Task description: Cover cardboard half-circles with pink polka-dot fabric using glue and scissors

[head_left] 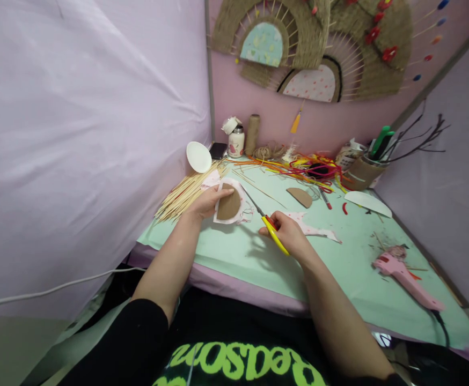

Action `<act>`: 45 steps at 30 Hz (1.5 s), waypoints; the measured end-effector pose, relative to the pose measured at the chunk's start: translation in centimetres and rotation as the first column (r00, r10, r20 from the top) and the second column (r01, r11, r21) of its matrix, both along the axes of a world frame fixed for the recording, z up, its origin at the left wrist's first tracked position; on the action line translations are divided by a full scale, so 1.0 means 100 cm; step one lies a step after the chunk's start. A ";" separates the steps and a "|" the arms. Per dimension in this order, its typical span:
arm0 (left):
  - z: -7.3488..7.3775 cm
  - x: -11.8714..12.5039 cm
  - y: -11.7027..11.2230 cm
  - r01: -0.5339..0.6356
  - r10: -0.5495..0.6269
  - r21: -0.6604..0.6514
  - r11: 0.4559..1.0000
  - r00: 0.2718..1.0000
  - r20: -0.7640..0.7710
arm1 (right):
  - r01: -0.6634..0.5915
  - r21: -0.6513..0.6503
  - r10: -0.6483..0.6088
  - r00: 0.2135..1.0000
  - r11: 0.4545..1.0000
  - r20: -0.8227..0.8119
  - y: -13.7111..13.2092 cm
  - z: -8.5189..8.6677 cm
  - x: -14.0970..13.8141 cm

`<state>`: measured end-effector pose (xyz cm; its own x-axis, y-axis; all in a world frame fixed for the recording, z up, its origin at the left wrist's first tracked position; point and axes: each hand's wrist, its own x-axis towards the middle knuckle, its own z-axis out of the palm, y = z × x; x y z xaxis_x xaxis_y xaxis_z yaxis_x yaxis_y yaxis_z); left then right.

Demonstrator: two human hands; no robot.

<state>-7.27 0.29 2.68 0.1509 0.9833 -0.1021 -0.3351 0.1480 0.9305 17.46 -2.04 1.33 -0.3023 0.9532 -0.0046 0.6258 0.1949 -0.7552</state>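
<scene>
My left hand [209, 201] pinches a half-round piece of brown cardboard [229, 206] at its straight left side, thumb on top. White fabric with pink dots [228, 219] lies behind the cardboard and shows as a border around it. A fringe of cut edge hangs at the fabric's right side. My right hand [285, 231] is closed on the yellow and red handles of a pair of scissors [273, 234]. The blades point up and left, their tips near the fabric's upper right edge. Beneath my right hand lies a dotted fabric scrap [317, 230].
A pink glue gun [409, 281] with a black cord lies at right. Thin bamboo sticks [178, 198] are heaped at left. Behind are a jar [236, 142], a twine roll [253, 135], coloured cords [315, 167] and a holder with twigs [361, 172]. A cardboard half-round [299, 197] lies mid-table.
</scene>
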 end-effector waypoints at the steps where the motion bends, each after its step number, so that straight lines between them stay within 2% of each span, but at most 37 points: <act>1: -0.001 0.000 0.000 -0.010 0.010 -0.004 1.000 1.000 -0.009 | -0.005 -0.007 0.005 1.000 1.000 -0.001 0.000 0.000 0.000; 16: -0.004 -0.003 0.000 0.093 -0.094 -0.020 0.995 0.992 -0.079 | -0.035 -0.005 0.035 0.998 0.999 0.058 -0.002 0.002 -0.001; 30: -0.003 -0.003 -0.001 0.069 -0.072 -0.031 0.997 0.994 -0.088 | -0.028 -0.003 0.028 1.000 1.000 0.010 -0.002 0.003 0.000; 37: -0.002 -0.003 -0.003 0.114 -0.116 -0.017 0.993 0.988 -0.101 | -0.021 0.003 0.021 1.000 1.000 0.009 0.000 0.003 0.002; 45: -0.001 -0.003 -0.001 0.021 -0.022 -0.007 1.000 0.994 -0.106 | -0.032 0.005 0.032 0.999 0.999 0.038 0.003 0.003 0.006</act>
<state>-7.53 0.21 2.59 0.1599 0.9793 -0.1240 -0.2310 0.1593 0.9598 18.03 -1.70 1.61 -0.3321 0.9432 -0.0110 0.6475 0.2194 -0.7298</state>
